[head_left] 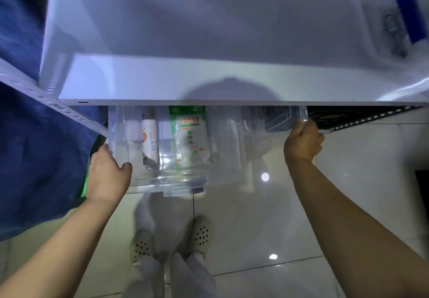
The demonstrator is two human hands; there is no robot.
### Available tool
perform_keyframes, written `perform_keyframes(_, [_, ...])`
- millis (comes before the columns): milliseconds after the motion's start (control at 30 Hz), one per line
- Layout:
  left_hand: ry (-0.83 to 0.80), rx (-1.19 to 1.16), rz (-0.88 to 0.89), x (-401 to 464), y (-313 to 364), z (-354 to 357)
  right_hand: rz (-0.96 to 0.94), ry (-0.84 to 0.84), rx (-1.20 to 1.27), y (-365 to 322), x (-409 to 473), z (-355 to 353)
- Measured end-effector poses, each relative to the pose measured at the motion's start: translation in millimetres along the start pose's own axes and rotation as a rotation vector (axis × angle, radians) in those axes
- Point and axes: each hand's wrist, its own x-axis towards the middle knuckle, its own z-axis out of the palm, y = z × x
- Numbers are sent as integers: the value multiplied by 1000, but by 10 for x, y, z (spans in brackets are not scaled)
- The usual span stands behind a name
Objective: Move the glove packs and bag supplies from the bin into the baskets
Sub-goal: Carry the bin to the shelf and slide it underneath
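A clear plastic bin [227, 158] sticks out from under a white shelf [209, 84], held above the floor. Inside it lie a green-and-white glove pack [191, 140] and a white roll-shaped bag pack [149, 140]. My left hand [108, 172] grips the bin's left rim. At the bin's right rim, my right hand [303, 142] is closed on the edge. The back part of the bin is hidden under the shelf. No baskets are in view.
A perforated white shelf post [58, 107] runs diagonally at the left, beside blue fabric [34, 147]. A black wire rack [362, 114] shows at the right under the shelf. My feet in white perforated shoes [171, 237] stand on glossy tile floor [267, 216].
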Motion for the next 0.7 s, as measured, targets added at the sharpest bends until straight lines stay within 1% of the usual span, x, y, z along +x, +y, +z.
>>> perform_keyframes(133, [-30,29,-12,-65,-117,1,87,-156,425,-35,-4,42])
perform_keyframes(200, [-36,27,-16,-105,-152,-6,107,-194,519,-82,-83,37])
perform_keyframes(267, [-36,18,-11,-129,-183,-12,151,-185,576,-145,-205,48])
perform_keyframes(333, [-26,2,7,-121,-218,-13,144,-158,592,-203,-370,66])
perform_keyframes(567, [-84,-206,-7,-57,-340,-40,-162,-69,406,-262,-1279,218])
perform_keyframes(700, [-95,-293,-21,-35,-410,-80,-170,-50,398,-353,-1702,275])
